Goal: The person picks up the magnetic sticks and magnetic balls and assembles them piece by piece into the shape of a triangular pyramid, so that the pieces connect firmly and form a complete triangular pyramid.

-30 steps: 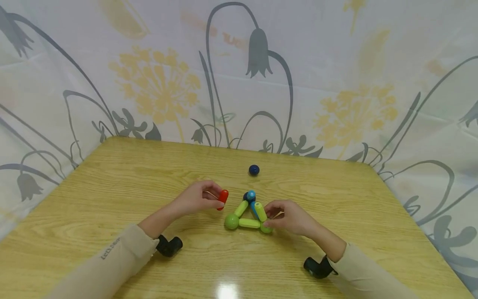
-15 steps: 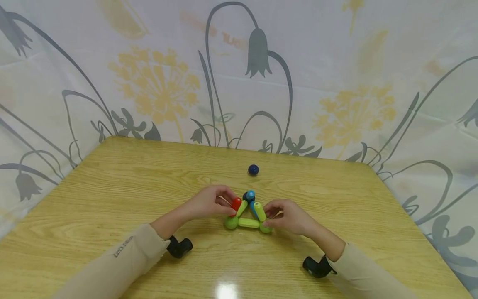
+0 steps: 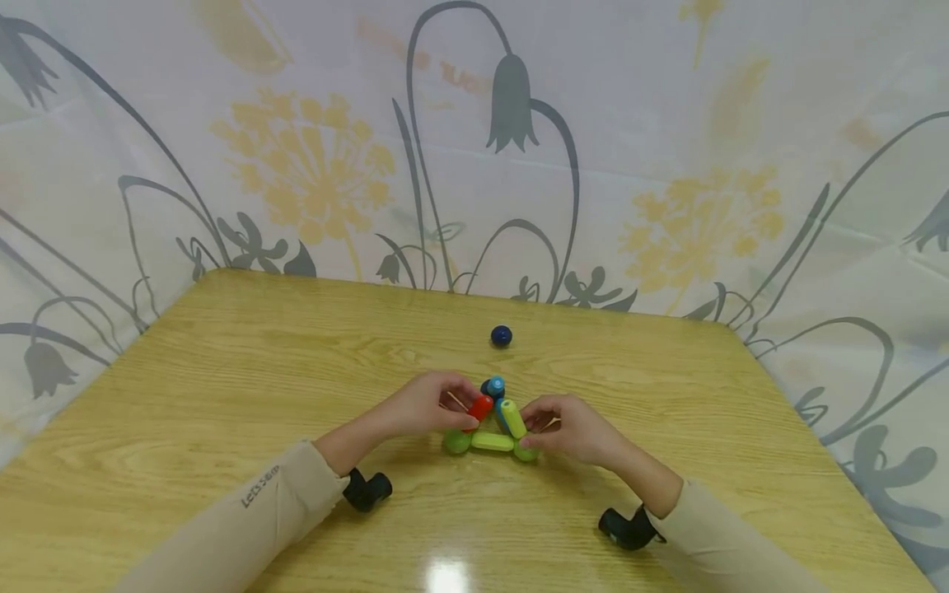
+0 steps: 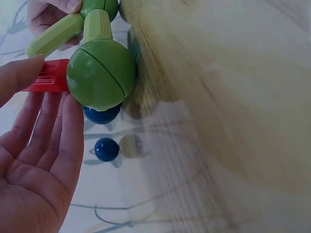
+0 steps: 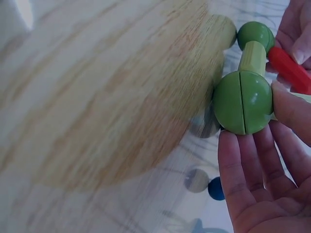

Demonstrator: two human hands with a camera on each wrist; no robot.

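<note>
My left hand (image 3: 426, 403) pinches a red rod (image 3: 481, 410) between thumb and fingers. In the left wrist view the rod's end meets the left green ball (image 4: 101, 75). This ball is one corner of a triangle of magnetic balls and rods lying on the table. A yellow-green rod (image 3: 493, 442) joins it to the right green ball (image 3: 525, 452), which my right hand (image 3: 574, 430) holds with thumb and fingers. Another yellow-green rod (image 3: 512, 417) rises tilted from that ball. At the far corner a light blue rod (image 3: 497, 385) stands over a dark ball, partly hidden.
A loose dark blue ball (image 3: 501, 336) lies on the wooden table (image 3: 311, 329) beyond the triangle. Flower-printed cloth (image 3: 474, 189) hangs behind the table and along its sides. Black wrist devices (image 3: 630, 529) sit at both cuffs.
My left hand has moved right with the red rod, from apart from the triangle to its left green ball, tilting the rod inward. My right hand has stayed at the right corner.
</note>
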